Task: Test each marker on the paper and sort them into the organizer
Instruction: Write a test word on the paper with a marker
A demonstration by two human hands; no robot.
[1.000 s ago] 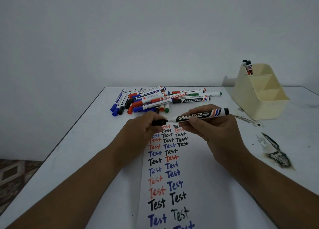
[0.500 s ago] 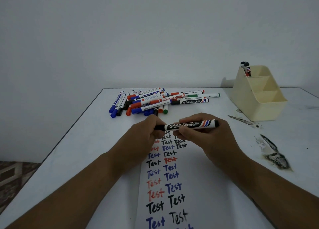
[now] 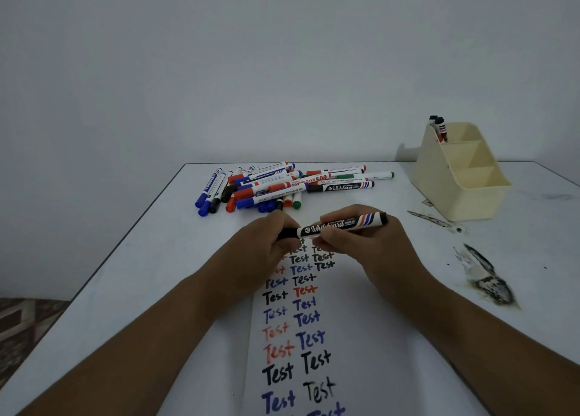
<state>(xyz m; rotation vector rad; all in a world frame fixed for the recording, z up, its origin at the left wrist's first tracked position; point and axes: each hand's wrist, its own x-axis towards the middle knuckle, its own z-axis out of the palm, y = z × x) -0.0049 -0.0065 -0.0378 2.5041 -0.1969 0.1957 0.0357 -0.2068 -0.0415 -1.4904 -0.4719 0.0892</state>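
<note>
- black whiteboard marker [image 3: 342,224] held level above the far end of the paper [image 3: 370,337], barrel in the right hand [image 3: 364,243], cap end toward the left hand [image 3: 266,246]
- right fingers [image 3: 332,235] clamped round the barrel near its middle, label facing up, probably to steady it against a pull or push along its length
- left fingers curled and pinched on the black cap [image 3: 287,233]; whether the cap is going on or coming off cannot be told, nor whether it is fully seated
- both hands over the top rows of writing, so the nib would be close to the next free spot for a stroke
- paper strip running from the hands toward the viewer, covered in two columns of "test" in black, blue and red, evidence of many markers tried
- pile of markers [image 3: 282,186] lying crosswise on the surface [image 3: 141,274] beyond the hands, within reach; blue, red, black, orange and green caps visible, seemingly the untested stock
- cream organizer [image 3: 461,177] at the far right, stepped in three compartments; two or so markers [image 3: 439,128] standing in the rearmost one, the two nearer ones appearing bare
- dark smears [image 3: 486,274] on the surface to the right, between paper and organizer
- judged stage: early in the sort, most markers not yet in the organizer
</note>
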